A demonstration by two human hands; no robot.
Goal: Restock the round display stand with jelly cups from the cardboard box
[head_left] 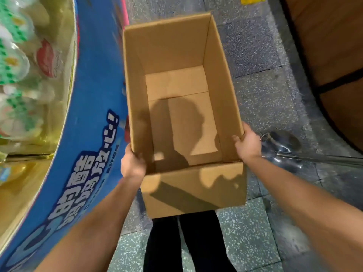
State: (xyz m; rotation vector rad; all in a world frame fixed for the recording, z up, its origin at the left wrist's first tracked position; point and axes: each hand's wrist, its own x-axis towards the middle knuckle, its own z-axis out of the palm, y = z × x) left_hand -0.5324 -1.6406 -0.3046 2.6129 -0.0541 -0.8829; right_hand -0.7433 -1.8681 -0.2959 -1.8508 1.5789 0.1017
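Note:
An open brown cardboard box is held up in front of me, and only its bare bottom shows inside. My left hand grips the near left corner of its rim, fingers curled over the edge. My right hand grips the near right rim, thumb inside the box. The round display stand curves along the left, with a blue printed outer band and a gold inner tray. Several jelly cups with green-patterned lids lie blurred in that tray, and one red-lidded cup sits among them.
Speckled grey floor tiles lie underneath, with my dark trouser legs below the box. A shiny metal base and pole stand on the floor at the right. A brown wooden fixture fills the upper right corner.

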